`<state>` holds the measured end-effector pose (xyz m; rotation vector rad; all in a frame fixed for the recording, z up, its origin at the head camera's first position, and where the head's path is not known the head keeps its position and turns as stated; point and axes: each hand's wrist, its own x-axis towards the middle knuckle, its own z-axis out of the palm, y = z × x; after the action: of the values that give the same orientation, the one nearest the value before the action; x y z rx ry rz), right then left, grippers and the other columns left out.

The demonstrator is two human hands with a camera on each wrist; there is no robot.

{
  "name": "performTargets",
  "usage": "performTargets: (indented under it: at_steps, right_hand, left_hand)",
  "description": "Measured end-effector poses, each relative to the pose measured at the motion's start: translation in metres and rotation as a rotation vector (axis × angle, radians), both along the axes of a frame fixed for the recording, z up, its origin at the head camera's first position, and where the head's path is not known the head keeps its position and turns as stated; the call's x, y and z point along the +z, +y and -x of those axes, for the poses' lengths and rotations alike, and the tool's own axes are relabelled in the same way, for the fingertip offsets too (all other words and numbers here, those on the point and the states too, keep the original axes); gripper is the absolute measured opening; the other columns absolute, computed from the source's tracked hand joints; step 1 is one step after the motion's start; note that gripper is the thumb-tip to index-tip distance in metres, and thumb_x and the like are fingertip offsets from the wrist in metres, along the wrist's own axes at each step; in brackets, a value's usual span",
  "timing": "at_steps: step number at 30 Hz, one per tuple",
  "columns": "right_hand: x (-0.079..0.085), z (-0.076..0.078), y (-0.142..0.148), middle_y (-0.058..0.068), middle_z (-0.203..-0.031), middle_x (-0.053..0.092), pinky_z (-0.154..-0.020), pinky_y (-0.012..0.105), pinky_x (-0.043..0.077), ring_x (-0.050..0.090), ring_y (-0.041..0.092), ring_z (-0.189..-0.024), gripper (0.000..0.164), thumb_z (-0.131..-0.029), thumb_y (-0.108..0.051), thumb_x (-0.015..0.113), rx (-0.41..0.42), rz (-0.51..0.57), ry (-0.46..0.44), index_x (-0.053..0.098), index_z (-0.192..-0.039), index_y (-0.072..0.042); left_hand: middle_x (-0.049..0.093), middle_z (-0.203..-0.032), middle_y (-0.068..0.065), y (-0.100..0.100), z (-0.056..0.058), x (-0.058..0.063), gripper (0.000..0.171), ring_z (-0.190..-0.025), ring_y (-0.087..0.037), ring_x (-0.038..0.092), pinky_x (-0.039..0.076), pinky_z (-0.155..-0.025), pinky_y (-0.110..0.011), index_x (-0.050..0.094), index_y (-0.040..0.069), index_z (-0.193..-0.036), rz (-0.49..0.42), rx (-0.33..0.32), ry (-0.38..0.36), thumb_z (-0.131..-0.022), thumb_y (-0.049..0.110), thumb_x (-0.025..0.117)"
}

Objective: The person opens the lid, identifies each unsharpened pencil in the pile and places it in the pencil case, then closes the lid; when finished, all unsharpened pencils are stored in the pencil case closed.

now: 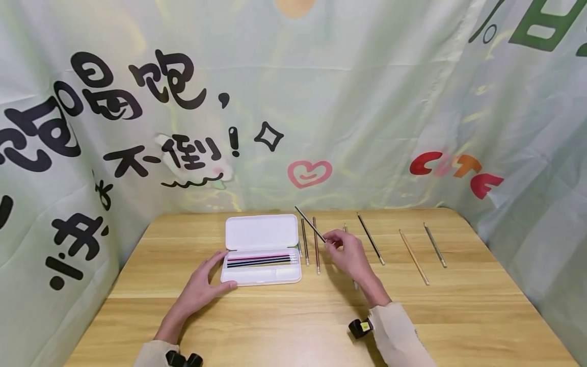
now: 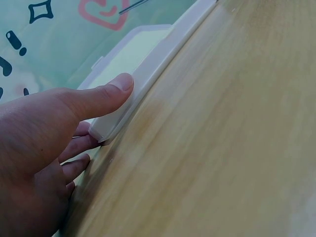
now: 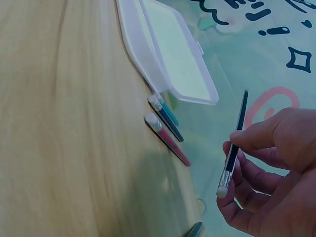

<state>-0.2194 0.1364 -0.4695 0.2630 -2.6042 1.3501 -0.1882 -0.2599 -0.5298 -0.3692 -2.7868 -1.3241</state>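
An open white rectangular plastic case and a slim dark-red pencil block the low way between left hand and right hand. A hand could pass over the pale wood-grain tabletop on their near side, or, right of the right hand, between a slim black pencil and a slim natural-wood pencil.

From the head I look forward and down across the table, far enough back to frame the left hand and right hand together. My wrist views sit close, one at each hand, steeply tilted, facing the curtain; both share the white case and pink heart.
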Motion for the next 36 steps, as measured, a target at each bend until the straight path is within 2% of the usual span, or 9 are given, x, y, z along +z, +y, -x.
performTargets:
  at_steps: [8, 15, 20, 25, 30, 36]
  right_hand:
    - [-0.004, 0.002, -0.010, 0.010, -0.095, 0.073, -0.073, 0.026, 0.055, 0.066, 0.021, -0.088, 0.010, -0.096, 0.000, 0.070, 0.043, 0.125, -0.052, 0.076, -0.104, -0.003]
    - [-0.009, -0.001, -0.024, 0.015, -0.096, 0.072, -0.076, 0.027, 0.055, 0.065, 0.017, -0.085, 0.015, -0.093, 0.007, 0.068, 0.116, 0.119, -0.030, 0.075, -0.102, -0.003]
    - [-0.011, -0.001, -0.040, 0.007, -0.097, 0.073, -0.072, 0.026, 0.057, 0.066, 0.016, -0.084, 0.018, -0.090, 0.009, 0.072, 0.135, 0.142, 0.002, 0.077, -0.100, -0.005]
    - [-0.014, 0.004, -0.061, 0.003, -0.096, 0.076, -0.078, 0.029, 0.057, 0.068, 0.017, -0.089, 0.016, -0.088, 0.006, 0.075, 0.129, 0.102, 0.054, 0.079, -0.096, -0.008]
    - [-0.017, 0.007, -0.081, 0.005, -0.097, 0.077, -0.084, 0.036, 0.057, 0.070, 0.021, -0.093, 0.011, -0.089, 0.003, 0.075, 0.182, 0.054, 0.074, 0.079, -0.097, -0.004]
    - [-0.024, 0.007, -0.096, 0.005, -0.096, 0.076, -0.080, 0.032, 0.057, 0.070, 0.020, -0.091, 0.008, -0.090, 0.001, 0.076, 0.210, -0.045, 0.078, 0.080, -0.094, -0.005]
  left_hand:
    - [0.037, -0.161, -0.020, 0.000, 0.004, -0.001, 0.090, -0.143, -0.048, 0.036, 0.029, -0.108, -0.074, 0.043, 0.016, -0.157, 0.012, -0.001, 0.001, -0.083, 0.045, 0.086]
    - [0.038, -0.160, -0.021, 0.000, 0.004, -0.001, 0.089, -0.142, -0.049, 0.036, 0.029, -0.108, -0.074, 0.043, 0.015, -0.156, 0.013, -0.014, 0.014, -0.083, 0.043, 0.086]
    - [0.038, -0.160, -0.021, -0.001, 0.003, 0.000, 0.089, -0.142, -0.050, 0.036, 0.029, -0.108, -0.075, 0.044, 0.014, -0.156, 0.010, -0.012, 0.016, -0.083, 0.041, 0.086]
    - [0.039, -0.159, -0.021, -0.003, 0.003, 0.002, 0.088, -0.142, -0.050, 0.036, 0.030, -0.107, -0.075, 0.044, 0.014, -0.156, 0.011, -0.010, 0.029, -0.083, 0.041, 0.086]
    - [0.041, -0.158, -0.021, -0.004, 0.002, 0.003, 0.088, -0.141, -0.051, 0.036, 0.030, -0.107, -0.074, 0.045, 0.013, -0.155, 0.008, -0.005, 0.040, -0.083, 0.040, 0.087]
    - [0.041, -0.159, -0.021, -0.002, 0.001, -0.001, 0.089, -0.141, -0.051, 0.036, 0.029, -0.107, -0.075, 0.045, 0.014, -0.155, 0.009, -0.006, 0.024, -0.082, 0.041, 0.087]
